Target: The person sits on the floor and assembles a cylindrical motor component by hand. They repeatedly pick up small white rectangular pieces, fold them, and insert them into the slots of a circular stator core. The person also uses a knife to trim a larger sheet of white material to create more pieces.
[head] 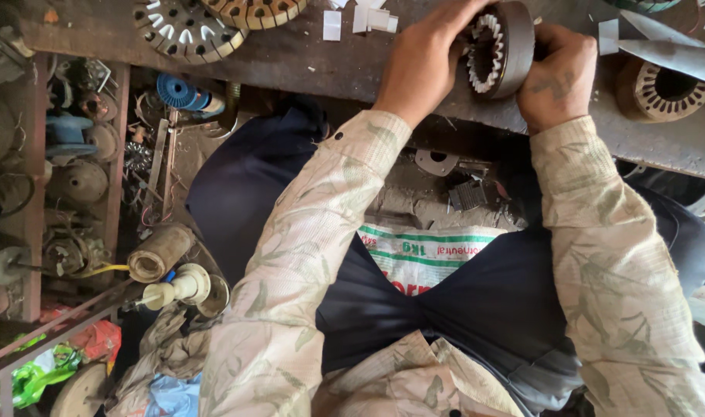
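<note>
Holding a ring-shaped stator [501, 48] on edge on the dark desk [306, 66], both hands close on it from opposite sides. The left hand [423, 62] covers its toothed inner face, fingers curled over the rim in a closed grip; the right hand [557, 77] presses against its outer band, fingers wrapped round the back, also gripping it. The stator stands upright near the desk's front edge, its pale slot teeth showing between the hands.

Another stator [661, 91] lies flat just right of the right hand, under a grey metal blade [669, 54]. Two more toothed cores [184, 29] lie flat at the desk's far left, well apart from the hands. White paper slips [366, 17] lie scattered beyond the left hand.

Below the desk, the person's lap in dark trousers [237, 185] frames a white printed sack [426, 255]. At left, a rack [36, 193] holds dusty motor parts, a blue spool [179, 91] beside it, and a cream roller [161, 251] near the knee.
</note>
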